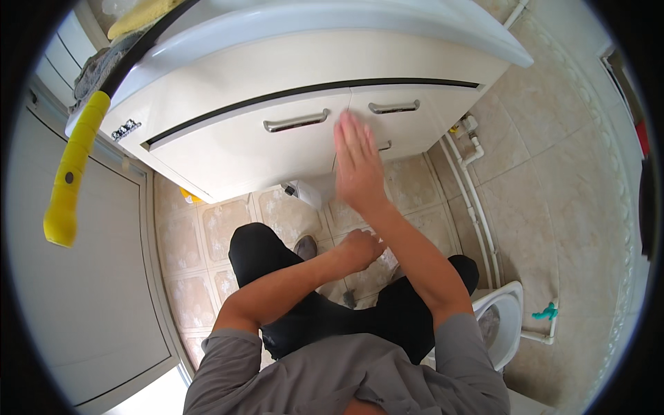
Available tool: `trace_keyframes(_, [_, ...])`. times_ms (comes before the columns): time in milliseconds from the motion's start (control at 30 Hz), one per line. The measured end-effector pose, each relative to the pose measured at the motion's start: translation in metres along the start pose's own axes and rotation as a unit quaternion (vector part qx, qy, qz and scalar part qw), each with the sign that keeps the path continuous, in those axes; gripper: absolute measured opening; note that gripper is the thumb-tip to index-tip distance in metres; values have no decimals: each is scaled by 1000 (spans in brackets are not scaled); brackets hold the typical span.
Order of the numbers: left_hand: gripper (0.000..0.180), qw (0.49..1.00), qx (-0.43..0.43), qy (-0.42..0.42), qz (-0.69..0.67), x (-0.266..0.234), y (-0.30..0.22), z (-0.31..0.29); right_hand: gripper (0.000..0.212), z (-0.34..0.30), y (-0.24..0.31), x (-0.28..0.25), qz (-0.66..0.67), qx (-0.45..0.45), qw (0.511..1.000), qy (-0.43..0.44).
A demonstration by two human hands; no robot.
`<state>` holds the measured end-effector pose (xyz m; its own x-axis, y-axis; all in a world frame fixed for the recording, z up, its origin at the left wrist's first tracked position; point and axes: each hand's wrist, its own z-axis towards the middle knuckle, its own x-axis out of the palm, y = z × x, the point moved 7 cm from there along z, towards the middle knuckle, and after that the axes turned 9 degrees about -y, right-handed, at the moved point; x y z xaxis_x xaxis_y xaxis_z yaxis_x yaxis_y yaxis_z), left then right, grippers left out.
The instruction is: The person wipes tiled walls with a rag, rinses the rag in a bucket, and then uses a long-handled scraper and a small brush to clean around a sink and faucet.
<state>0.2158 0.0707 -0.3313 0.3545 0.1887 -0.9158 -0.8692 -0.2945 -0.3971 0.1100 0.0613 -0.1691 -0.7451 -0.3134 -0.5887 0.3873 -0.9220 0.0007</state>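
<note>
the cabinet doors (238, 153), likely stiff, light and smooth, meet below a white counter (346, 15) and look best held by their chrome handles (296, 122). where they meet, the right hand (358, 159) shows a flat, straight-fingered grip, contact unclear; the left hand (358, 250) is curled nearer the body, its hold impossible to tell. beyond are tiled floor (228, 225), white pipes (473, 207) and a tub (512, 328).
</note>
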Motion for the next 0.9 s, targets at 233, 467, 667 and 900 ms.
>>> trace_keyframes(233, [33, 998, -1, 52, 23, 3, -10, 4, 51, -53, -22, 33, 10, -66, 997, 38])
trace_keyframes(467, [33, 998, -27, 56, -9, 16, 2, -8, 49, -69, -54, -6, 77, 53, 993, 73])
trace_keyframes(667, [36, 997, -7, 62, -36, 38, 18, 18, 28, -152, -138, -10, 123, 409, 847, 316])
trace_keyframes(900, [46, 995, 33, 10, -93, 69, 17, 40, 39, -221, -93, 6, 87, 161, 863, 470])
